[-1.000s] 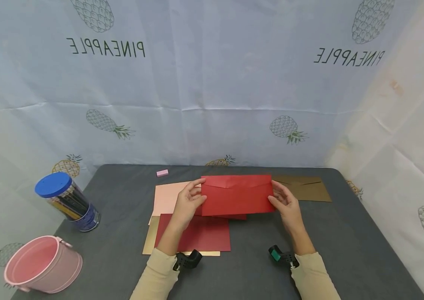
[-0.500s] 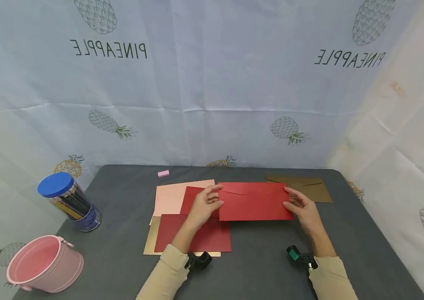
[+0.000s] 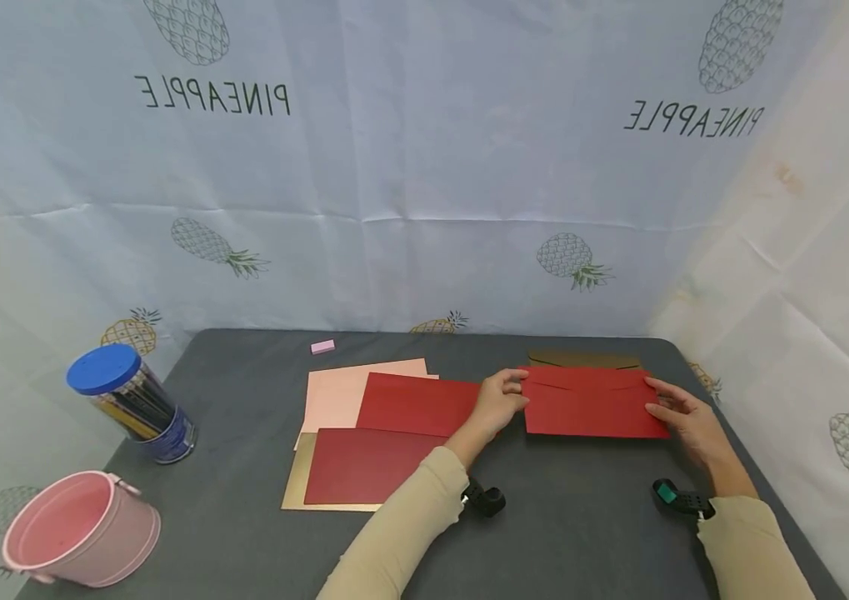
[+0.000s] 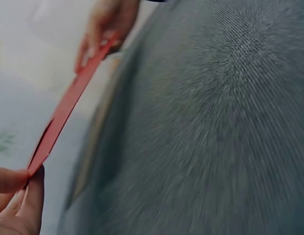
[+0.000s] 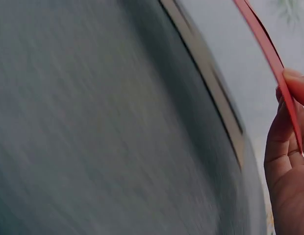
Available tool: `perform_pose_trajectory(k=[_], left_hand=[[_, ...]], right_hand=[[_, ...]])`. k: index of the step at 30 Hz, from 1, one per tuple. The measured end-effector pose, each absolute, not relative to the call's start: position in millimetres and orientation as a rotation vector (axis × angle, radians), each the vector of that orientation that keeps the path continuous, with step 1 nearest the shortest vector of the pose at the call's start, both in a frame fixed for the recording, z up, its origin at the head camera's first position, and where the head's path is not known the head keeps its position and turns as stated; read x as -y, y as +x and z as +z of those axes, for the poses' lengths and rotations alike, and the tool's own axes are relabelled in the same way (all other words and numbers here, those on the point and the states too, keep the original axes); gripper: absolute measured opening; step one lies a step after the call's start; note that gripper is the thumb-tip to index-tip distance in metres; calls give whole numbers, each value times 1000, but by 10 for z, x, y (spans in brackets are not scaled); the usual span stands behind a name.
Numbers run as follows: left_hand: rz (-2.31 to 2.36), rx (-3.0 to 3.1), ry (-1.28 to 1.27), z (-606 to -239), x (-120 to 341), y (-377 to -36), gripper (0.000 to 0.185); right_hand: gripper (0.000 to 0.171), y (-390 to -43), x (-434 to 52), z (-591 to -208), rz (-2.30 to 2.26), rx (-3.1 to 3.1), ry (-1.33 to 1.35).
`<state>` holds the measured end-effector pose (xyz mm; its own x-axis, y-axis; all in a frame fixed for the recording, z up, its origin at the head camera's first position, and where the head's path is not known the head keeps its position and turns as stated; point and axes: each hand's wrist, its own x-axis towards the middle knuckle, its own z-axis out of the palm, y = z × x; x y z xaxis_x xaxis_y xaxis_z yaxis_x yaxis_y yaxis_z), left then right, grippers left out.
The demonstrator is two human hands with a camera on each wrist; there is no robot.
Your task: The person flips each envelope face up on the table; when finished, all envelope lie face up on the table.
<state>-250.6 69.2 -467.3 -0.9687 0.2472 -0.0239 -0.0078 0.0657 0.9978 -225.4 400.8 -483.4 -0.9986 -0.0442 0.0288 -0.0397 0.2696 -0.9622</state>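
Held: flat red paper envelope (image 3: 592, 402), above brown envelope (image 3: 584, 359), far right of grey surface (image 3: 574, 533).
Axis: long side runs left-right.
Grips: left hand (image 3: 501, 402) and right hand (image 3: 688, 421) pinch opposite short ends.

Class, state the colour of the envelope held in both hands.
Red envelope; clearest in the head view.

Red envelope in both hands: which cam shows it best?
Head view: the red envelope shows whole, flap side up, with the left hand and right hand pinching its ends over the brown envelope. Both wrist views catch only its thin edge, blurred.
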Motion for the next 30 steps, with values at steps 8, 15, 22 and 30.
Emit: perform_pose_trajectory(k=[8, 15, 22, 30], left_hand=[[1809, -2445, 123, -4773, -1089, -2632, 39], [1747, -2616, 87, -4807, -1164, -2645, 38], [1698, -2685, 90, -4858, -1237, -2614, 36], [1660, -2723, 106, -4902, -1325, -2602, 38]], right_hand=[[62, -2364, -4207, -4897, -1590, -2630, 60], [69, -2517, -4135, -4936, -1412, -2674, 146], [64, -2542, -4157, -4913, -1311, -2727, 126], [61, -2536, -4189, -4867, -1266, -2760, 120]])
